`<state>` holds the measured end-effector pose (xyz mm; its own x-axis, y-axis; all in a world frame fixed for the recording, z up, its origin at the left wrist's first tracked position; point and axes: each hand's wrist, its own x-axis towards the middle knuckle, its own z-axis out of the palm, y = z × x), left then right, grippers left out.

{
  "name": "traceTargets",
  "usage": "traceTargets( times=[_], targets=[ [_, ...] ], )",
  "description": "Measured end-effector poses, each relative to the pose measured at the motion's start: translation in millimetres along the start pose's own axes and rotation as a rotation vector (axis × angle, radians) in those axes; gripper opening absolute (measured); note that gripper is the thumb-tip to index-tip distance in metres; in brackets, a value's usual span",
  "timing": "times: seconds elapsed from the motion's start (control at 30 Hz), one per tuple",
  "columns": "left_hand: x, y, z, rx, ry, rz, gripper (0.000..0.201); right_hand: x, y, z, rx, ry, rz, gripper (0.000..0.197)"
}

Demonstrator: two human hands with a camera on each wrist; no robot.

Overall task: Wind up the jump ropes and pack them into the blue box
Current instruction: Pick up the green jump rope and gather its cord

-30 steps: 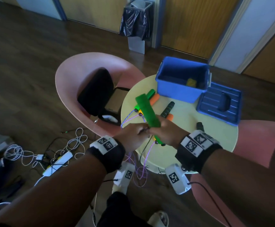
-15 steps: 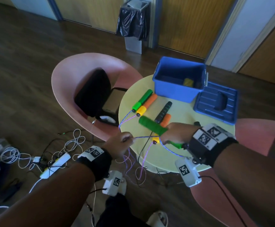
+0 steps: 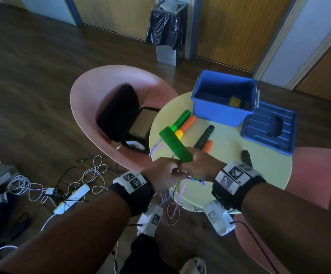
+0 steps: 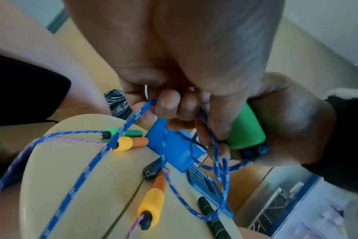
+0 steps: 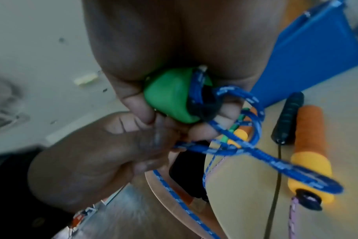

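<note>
Hands (image 3: 182, 168) together on green handle (image 3: 175, 146)

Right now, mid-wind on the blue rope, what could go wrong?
The blue rope runs on to the second green handle lying on the table; pulling may drag it off. It also crosses the pink rope, so they could tangle. Loops in the left hand beside the held green handle look loose and may slip.
</note>
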<state>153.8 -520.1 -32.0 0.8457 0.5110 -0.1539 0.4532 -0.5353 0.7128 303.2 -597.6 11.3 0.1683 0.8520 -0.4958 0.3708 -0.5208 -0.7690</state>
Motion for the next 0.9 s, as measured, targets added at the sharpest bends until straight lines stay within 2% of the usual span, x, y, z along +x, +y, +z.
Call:
traceTargets(
  times=[0.1,0.17,0.23,0.37,0.43,0.47,0.5,0.6,0.67,0.7,0.8,0.83,0.9],
  targets=[
    [-1.7,-9.2,-8.9,-0.038,0.053,-0.024,0.024,-4.4,0.1,-5.8,0.087,-0.147,0.087,0.013],
    [-3.9,-17.0,-13.1,-0.048,0.101,-0.064,0.031,-6.8,1.6,-9.3,0.128,-0.115,0.133,0.01],
    [-7.6,-25.1,-15.7,-0.062,0.113,-0.105,0.036,-0.9,7.3,-15.7,0.221,0.019,0.148,0.009],
    [-22.1,-49.8,-13.2,-0.071,0.087,-0.193,0.038,13.9,18.7,-38.0,0.831,0.487,0.126,0.014],
    [-26.7,-56.1,-9.6,-0.033,0.079,-0.177,0.038,15.7,21.2,-41.0,1.021,0.593,0.106,0.01],
    [-27.0,-54.4,-7.8,-0.017,0.062,-0.157,0.036,14.2,21.7,-38.1,1.036,0.569,0.095,0.015],
    [-25.6,-49.0,-7.0,-0.004,0.043,-0.137,0.033,13.8,24.0,-32.6,0.955,0.514,0.09,0.021],
    [-13.5,-18.5,-9.6,-0.026,0.077,-0.068,0.029,5.7,21.3,-6.4,0.401,0.191,0.06,0.04],
    [-5.2,-0.2,-16.2,-0.079,0.137,-0.029,0.026,3.3,15.8,6.1,0.19,0.038,0.075,0.028],
    [-2.9,5.0,-20.6,-0.086,0.149,-0.029,0.026,2.3,11.8,9.1,0.184,0.034,0.099,0.023],
    [-6.4,4.5,-31.2,-0.108,0.167,-0.051,0.032,4.0,12.9,4.6,0.368,0.119,0.164,0.039],
    [-10.7,0.6,-32.5,-0.123,0.158,-0.066,0.034,1.9,11.5,1.1,0.459,0.139,0.171,0.036],
    [-21.4,-13.9,-31.1,-0.123,0.137,-0.1,0.035,-4.0,7.5,-9.8,0.631,0.185,0.156,0.013]
  ],
)
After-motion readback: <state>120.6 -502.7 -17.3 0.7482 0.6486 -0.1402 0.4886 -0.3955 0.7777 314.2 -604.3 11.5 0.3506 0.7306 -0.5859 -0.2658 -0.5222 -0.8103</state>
